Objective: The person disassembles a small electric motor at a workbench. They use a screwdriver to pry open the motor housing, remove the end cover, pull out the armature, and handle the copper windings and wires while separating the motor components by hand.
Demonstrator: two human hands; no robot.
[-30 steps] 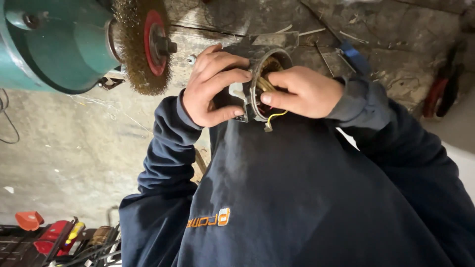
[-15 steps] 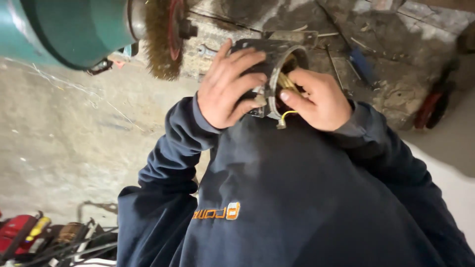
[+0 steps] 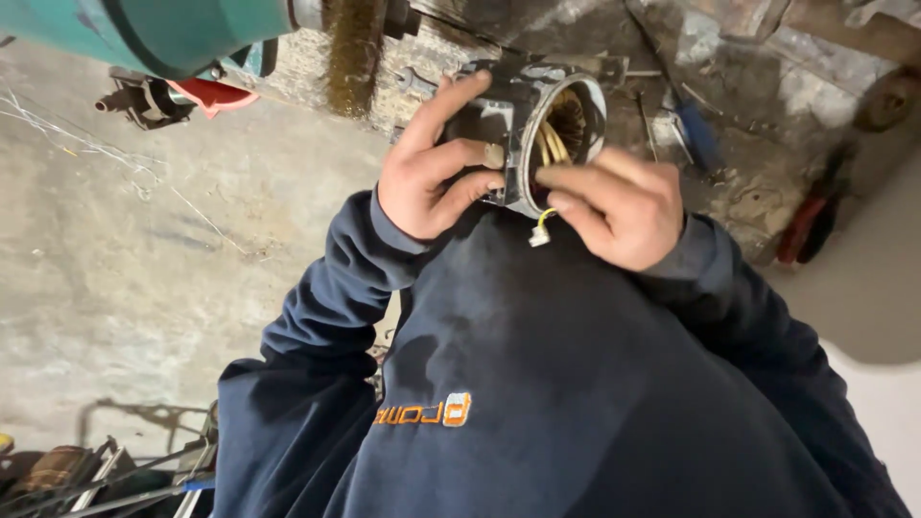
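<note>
In front of the chest, in the head view, both hands hold a round metal motor housing [image 3: 537,125] up against a dark blue sweatshirt [image 3: 576,384]. The left hand [image 3: 432,173] grips the housing's dark outer side, forefinger stretched up along the casing, the other fingers curled round its edge and clamped on it. The right hand [image 3: 619,206] sits at the open end, its fingertips pinched together at the lower rim, where yellow wires [image 3: 549,144] show inside the bore; whether they actually grip a wire cannot be told. One thin yellow lead with a small white connector [image 3: 539,236] hangs from the rim, just below the right thumb and against the sweatshirt. Copper-coloured windings are visible deeper in the opening.

Above and to the left, a teal bench grinder [image 3: 163,34] fills the top corner, with a wire brush wheel [image 3: 353,53] on its shaft near the left forefinger but apart from it. A red part [image 3: 216,96] sits under the grinder body. Beyond the housing lies a dirty, cluttered workbench [image 3: 748,86] with a blue-handled tool [image 3: 696,134] and a red-handled tool [image 3: 801,225] on it. A stained concrete floor [image 3: 144,240] spreads to the left, with tools [image 3: 86,480] in the bottom corner.
</note>
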